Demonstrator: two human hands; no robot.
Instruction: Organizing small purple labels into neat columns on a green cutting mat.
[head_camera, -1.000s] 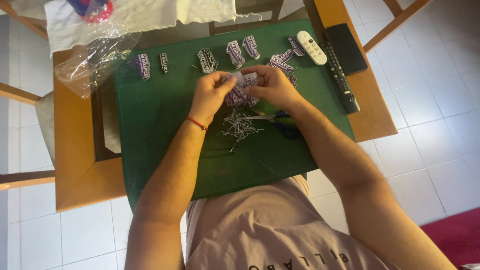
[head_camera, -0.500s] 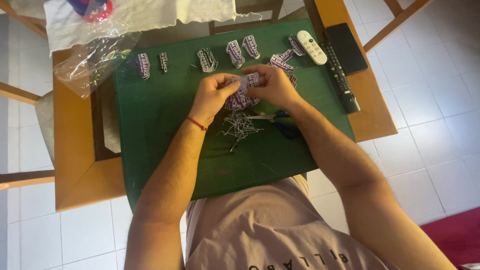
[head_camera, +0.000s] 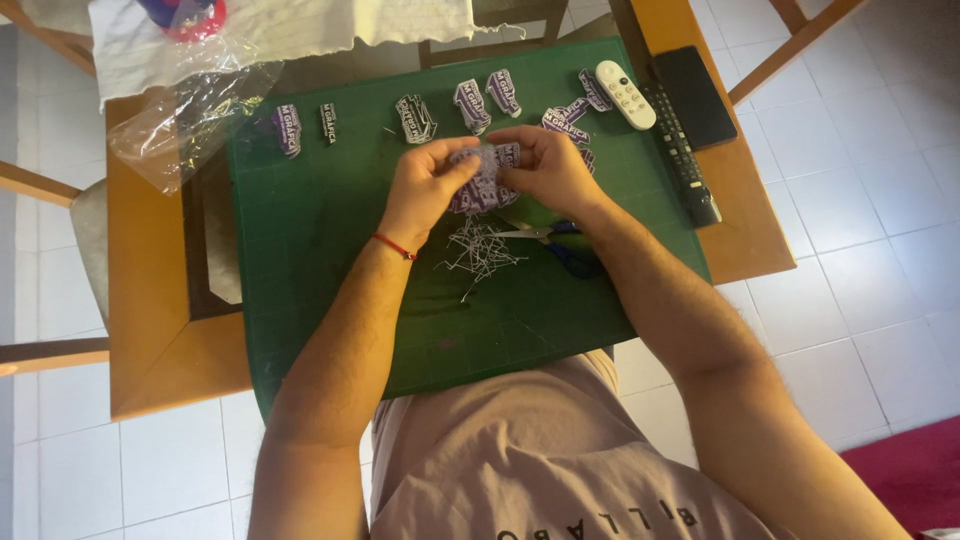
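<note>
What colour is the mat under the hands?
Dark green, with a faint grid. The mat shows in the head view, the only one.

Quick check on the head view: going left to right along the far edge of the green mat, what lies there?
Plastic bag → first purple sticker → small narrow sticker → sticker stack → two purple stickers → white remote → black remote → black phone.
</note>
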